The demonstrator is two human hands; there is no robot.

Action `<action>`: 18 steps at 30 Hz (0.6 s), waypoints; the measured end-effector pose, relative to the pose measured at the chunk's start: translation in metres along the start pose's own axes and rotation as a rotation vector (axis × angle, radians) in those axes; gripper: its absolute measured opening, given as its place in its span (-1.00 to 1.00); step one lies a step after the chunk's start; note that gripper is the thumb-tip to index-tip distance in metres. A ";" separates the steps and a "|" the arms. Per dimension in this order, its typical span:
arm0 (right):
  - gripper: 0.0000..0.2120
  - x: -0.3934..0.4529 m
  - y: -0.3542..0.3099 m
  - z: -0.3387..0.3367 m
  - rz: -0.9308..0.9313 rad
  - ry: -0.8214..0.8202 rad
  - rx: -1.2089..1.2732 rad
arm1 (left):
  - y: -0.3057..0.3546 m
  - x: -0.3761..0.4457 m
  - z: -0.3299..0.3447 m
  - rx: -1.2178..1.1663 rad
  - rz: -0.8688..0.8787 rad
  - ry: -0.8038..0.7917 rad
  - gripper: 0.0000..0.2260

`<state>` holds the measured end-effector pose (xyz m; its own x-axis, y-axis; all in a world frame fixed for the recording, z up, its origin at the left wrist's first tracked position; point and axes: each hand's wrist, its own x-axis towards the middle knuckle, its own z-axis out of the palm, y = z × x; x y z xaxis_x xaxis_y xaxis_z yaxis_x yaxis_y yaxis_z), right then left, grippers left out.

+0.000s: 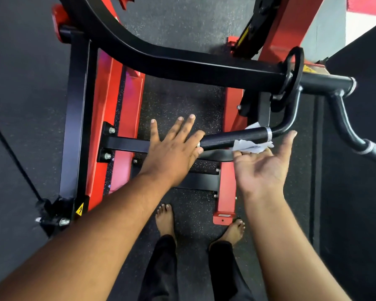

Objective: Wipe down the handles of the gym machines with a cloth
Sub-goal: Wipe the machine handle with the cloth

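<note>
Speckled gym floor (182, 101), one black handle (232, 137), one white cloth (251, 146) under it, two hands, left hand (174, 146) and right hand (263, 164), both spread

A single wide-angle head view looks steeply down from standing height, close over the machine's black handle (234, 139), with both forearms reaching in from below and the floor (182, 101) beneath.

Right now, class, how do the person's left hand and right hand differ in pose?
The left hand lies palm down, its back to the camera; the right hand is turned palm up. The left hand sits at the free end of the black handle, without cloth; the right hand is under the white cloth on the handle. Both have straight fingers.
</note>
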<state>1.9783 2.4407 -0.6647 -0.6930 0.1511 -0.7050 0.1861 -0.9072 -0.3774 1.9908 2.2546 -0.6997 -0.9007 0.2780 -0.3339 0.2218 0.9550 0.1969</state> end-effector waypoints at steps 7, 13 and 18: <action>-0.25 -0.009 0.055 0.010 0.215 0.034 -0.205 | 0.001 0.000 -0.001 -0.003 -0.013 -0.006 -0.54; -0.56 0.002 0.019 0.013 -0.014 0.155 -0.106 | 0.001 -0.001 -0.002 0.008 -0.011 -0.030 -0.50; -0.74 -0.024 0.063 0.015 0.175 0.178 -0.484 | 0.002 0.000 -0.002 0.011 -0.031 -0.060 -0.48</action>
<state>1.9963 2.3744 -0.6631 -0.5015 0.1163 -0.8573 0.6167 -0.6469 -0.4485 1.9903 2.2566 -0.6971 -0.8834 0.2536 -0.3941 0.1984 0.9643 0.1756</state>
